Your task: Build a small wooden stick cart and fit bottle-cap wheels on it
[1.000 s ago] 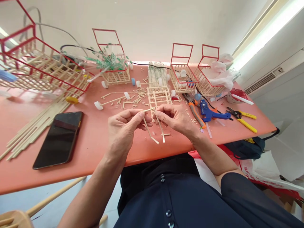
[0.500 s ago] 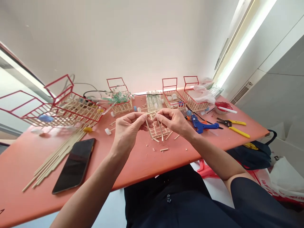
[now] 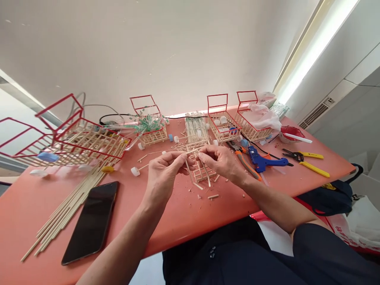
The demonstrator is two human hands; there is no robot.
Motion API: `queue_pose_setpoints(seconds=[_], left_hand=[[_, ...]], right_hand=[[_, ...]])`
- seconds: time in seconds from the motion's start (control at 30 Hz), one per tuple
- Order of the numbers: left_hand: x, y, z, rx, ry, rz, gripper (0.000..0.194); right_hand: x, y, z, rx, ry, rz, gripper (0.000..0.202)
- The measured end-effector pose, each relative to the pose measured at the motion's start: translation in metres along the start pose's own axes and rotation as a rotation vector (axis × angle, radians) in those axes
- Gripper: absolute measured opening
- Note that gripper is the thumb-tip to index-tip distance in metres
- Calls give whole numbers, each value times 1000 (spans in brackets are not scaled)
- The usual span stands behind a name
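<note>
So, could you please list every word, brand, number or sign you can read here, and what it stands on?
None is legible.
White plastic bag with red print: characters too blurred to read.
Blue plastic glue gun: pale marks, too small to read.

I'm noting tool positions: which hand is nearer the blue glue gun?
Right. The right hand is left of the blue glue gun, not touching it; the left hand is farther left, beyond the right one.
</note>
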State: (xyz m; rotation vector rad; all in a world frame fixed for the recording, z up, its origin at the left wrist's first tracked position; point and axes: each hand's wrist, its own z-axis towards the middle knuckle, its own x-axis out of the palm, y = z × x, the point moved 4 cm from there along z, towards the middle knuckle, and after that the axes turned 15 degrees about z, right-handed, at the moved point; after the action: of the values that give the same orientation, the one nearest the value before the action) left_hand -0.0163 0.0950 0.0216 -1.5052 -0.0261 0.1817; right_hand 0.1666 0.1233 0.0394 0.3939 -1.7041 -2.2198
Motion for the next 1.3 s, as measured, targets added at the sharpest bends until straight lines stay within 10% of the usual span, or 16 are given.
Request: queue_pose_setpoints(seconds=[1.3], left_hand=[[2, 8, -8, -34, -2, 22, 26]], right_hand=[[-3, -2, -10, 61, 8, 42, 27]])
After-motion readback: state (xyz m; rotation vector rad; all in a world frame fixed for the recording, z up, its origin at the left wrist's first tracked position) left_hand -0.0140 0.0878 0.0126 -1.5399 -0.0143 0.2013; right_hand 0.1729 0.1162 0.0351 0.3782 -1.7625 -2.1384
